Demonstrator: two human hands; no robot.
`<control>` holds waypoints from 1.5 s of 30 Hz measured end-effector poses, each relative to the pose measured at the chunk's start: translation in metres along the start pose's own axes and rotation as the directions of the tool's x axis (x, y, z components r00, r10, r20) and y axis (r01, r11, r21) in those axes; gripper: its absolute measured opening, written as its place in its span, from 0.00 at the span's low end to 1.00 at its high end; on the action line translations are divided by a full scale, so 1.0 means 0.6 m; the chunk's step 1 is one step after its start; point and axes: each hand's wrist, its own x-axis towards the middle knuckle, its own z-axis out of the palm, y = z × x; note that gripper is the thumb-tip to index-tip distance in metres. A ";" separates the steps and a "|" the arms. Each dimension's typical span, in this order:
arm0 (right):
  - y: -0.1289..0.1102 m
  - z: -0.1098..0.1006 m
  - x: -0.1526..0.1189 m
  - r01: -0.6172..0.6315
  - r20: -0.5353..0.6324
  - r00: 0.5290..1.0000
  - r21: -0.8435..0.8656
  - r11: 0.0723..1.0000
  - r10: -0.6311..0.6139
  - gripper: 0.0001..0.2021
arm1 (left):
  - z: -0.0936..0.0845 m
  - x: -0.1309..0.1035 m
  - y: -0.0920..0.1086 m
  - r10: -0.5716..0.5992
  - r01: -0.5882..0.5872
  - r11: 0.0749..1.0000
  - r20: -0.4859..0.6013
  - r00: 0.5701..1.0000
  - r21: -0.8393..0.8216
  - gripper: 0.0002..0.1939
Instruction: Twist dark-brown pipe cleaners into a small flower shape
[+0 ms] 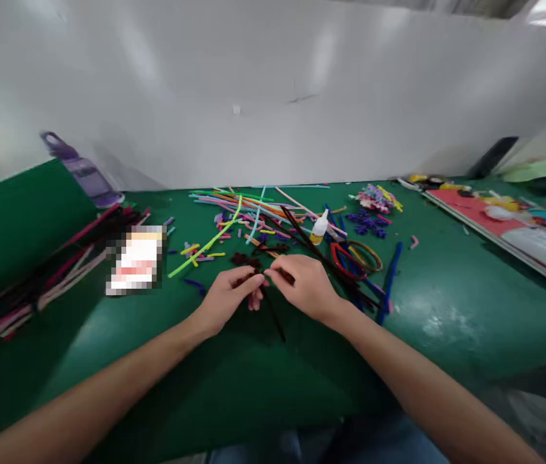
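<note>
Over the green table, my left hand pinches a dark brown pipe cleaner, whose loose end hangs down toward me. My right hand meets it from the other side, thumb and finger closed on the same dark brown strand close to the left fingertips. Just beyond the fingers are more curled dark brown pieces, partly hidden by the hands. Long dark brown pipe cleaners run past the right hand, and a small white glue bottle with a yellow label stands behind it.
Many coloured pipe cleaners and cut bits lie at the back. Scissors with red handles and blue strands are on the right. A purple bottle leans against the wall at left. A red board bears assorted items.
</note>
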 end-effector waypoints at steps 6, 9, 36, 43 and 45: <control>-0.004 -0.004 0.005 -0.151 0.090 0.987 0.177 0.973 0.136 0.09 | 0.000 -0.001 0.003 0.014 -0.013 0.997 -0.003 1.000 0.071 0.14; -0.005 -0.005 0.006 -0.188 0.104 0.981 0.285 0.940 0.165 0.09 | 0.002 -0.002 0.004 0.016 -0.016 0.998 -0.008 1.000 0.068 0.14; -0.001 -0.002 0.008 -0.403 0.347 0.908 0.561 0.723 0.236 0.07 | 0.005 -0.002 0.008 0.009 -0.010 0.999 0.015 1.000 0.047 0.13; -0.001 -0.003 0.007 -0.384 0.339 0.914 0.543 0.747 0.223 0.07 | 0.005 -0.002 0.006 -0.007 0.006 0.999 0.013 1.000 0.047 0.12; -0.002 -0.003 0.007 -0.381 0.339 0.915 0.545 0.747 0.220 0.07 | 0.006 -0.002 0.006 -0.011 0.010 0.999 0.014 1.000 0.046 0.12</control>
